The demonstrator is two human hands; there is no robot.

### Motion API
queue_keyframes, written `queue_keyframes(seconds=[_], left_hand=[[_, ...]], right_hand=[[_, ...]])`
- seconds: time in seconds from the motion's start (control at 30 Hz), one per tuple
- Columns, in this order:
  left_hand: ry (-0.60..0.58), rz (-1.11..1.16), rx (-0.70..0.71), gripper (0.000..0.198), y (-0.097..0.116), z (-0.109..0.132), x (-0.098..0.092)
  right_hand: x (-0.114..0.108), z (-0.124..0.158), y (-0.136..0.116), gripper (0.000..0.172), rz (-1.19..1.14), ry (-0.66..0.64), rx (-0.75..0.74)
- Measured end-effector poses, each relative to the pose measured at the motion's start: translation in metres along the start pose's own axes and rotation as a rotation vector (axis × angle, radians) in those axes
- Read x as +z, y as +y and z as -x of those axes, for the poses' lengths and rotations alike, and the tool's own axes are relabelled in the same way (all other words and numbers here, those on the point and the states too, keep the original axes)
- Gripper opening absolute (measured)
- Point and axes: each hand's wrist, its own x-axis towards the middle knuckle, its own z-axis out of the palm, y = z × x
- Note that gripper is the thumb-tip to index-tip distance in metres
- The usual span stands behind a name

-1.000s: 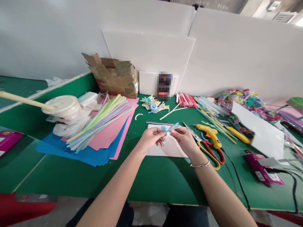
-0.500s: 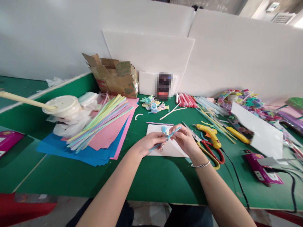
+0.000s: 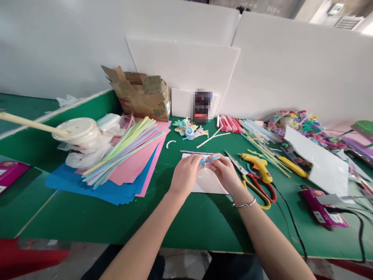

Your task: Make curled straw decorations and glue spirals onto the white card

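A light blue pipe cleaner (image 3: 214, 157) runs between my two hands above a white sheet (image 3: 208, 181). My left hand (image 3: 188, 171) is closed on its left part, with the back of the hand turned up and the fingertips hidden. With thumb and fingers, my right hand (image 3: 223, 169) pinches the blue piece farther right. The hands almost meet, and a bent blue part shows between them. Behind the sheet lies a purple pipe cleaner (image 3: 196, 152). Scissors (image 3: 250, 179) with red and yellow handles and a yellow glue gun (image 3: 258, 165) rest right of my right hand.
Pipe cleaners (image 3: 125, 151) lie over pink and blue sheets (image 3: 116, 194) at left, near a lidded white tub (image 3: 78, 130). A cardboard box (image 3: 142, 95) stands behind. Finished twisted pieces (image 3: 189, 132), red-pink sticks (image 3: 229, 123) and a purple power strip (image 3: 323, 212) are also on the green table.
My left hand has turned over so its back faces up and moved slightly forward. The blue pipe cleaner's tail below my left hand is out of sight. My right hand has shifted slightly.
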Motion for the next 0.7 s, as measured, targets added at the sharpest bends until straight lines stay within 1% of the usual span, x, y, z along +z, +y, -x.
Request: queue_keyframes(seconds=[0.17, 0.23, 0.3, 0.4, 0.5, 0.57, 0.63, 0.7], left_hand=[[0.047, -0.092, 0.146, 0.011, -0.001, 0.003, 0.004], [0.045, -0.1, 0.155, 0.011, -0.002, 0.004, 0.005], [0.027, -0.079, 0.106, 0.013, -0.002, 0.004, 0.005], [-0.006, 0.045, -0.054, 0.013, 0.0, 0.003, 0.002], [-0.065, 0.339, -0.259, 0.011, 0.003, -0.003, -0.004], [-0.159, 0.631, -0.403, 0.012, 0.003, -0.008, -0.009], [-0.301, 0.9, -0.571, 0.013, 0.002, -0.012, -0.013], [-0.404, 1.098, -0.69, 0.016, -0.001, -0.015, -0.016]], right_hand=[[-0.003, -0.002, -0.001, 0.02, -0.073, 0.017, 0.074], [-0.004, -0.002, -0.001, 0.02, -0.076, 0.028, 0.09], [-0.005, -0.002, -0.001, 0.02, -0.07, 0.031, 0.095], [-0.005, -0.001, -0.002, 0.019, -0.054, 0.022, 0.077], [-0.005, 0.0, -0.004, 0.018, -0.009, 0.013, 0.028], [-0.005, 0.0, -0.006, 0.017, 0.029, 0.0, -0.002], [-0.005, 0.001, -0.007, 0.016, 0.066, -0.019, -0.021], [-0.005, 0.001, -0.009, 0.017, 0.098, -0.034, -0.032]])
